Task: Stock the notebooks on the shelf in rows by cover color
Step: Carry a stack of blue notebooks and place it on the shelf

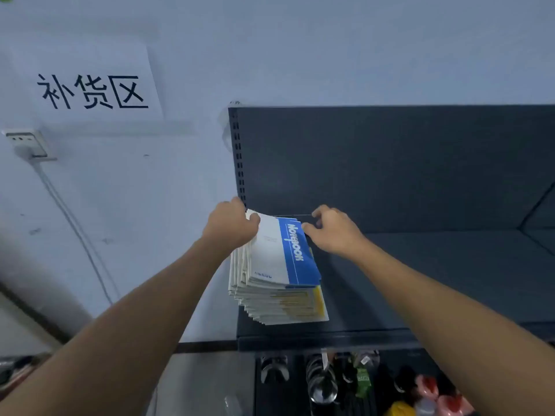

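A stack of notebooks (279, 301) lies at the left end of the dark shelf board (420, 280). The top notebook (282, 250) has a white cover with a blue band; yellow edges show on covers lower in the stack. My left hand (229, 225) grips the far left corner of the top notebooks, thumb on the cover. My right hand (333, 229) has curled fingers at the far right corner of the blue band, touching it; the grip itself is hidden behind the hand.
The shelf's dark back panel (390, 163) rises behind the stack. A lower shelf (360, 382) holds hanging goods and bottles. On the white wall to the left are a paper sign (90, 88) and a socket with cable (27, 144).
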A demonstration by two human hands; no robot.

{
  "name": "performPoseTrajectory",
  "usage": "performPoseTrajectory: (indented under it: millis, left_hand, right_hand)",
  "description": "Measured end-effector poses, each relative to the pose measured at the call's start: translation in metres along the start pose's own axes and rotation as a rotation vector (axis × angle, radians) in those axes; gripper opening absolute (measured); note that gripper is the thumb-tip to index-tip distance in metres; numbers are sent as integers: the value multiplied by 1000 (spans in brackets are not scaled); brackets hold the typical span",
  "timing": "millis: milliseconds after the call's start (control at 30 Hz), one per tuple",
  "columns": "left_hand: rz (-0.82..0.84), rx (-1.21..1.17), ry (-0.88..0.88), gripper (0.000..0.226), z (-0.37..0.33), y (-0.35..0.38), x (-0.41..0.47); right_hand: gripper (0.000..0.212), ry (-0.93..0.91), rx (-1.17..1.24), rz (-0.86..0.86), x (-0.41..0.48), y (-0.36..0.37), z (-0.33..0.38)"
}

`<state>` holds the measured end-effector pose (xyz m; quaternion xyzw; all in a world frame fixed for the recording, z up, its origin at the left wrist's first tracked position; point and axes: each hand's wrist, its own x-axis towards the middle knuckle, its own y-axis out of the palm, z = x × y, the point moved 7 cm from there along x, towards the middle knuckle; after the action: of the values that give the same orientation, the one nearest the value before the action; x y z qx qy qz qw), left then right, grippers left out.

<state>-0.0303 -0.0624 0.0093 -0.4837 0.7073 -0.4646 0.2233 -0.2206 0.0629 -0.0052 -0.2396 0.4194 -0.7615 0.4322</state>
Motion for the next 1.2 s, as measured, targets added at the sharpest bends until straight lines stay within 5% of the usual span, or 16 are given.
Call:
performPoseTrajectory:
  millis: [267,467,600,1200]
  left_hand:
    - [87,250,-103,36,0,26,2]
    - [44,244,-120,38,-1,23,1]
    - [28,247,-104,28,-6,23,1]
    - [107,127,-124,24,-1,49,3]
  right_hand:
    - [39,366,401,207,13,56,-32]
    - [47,360,321,159,21,65,-35]
    - [34,301,235,103,23,55,-27]
    - [30,396,464,42,36,59,-52]
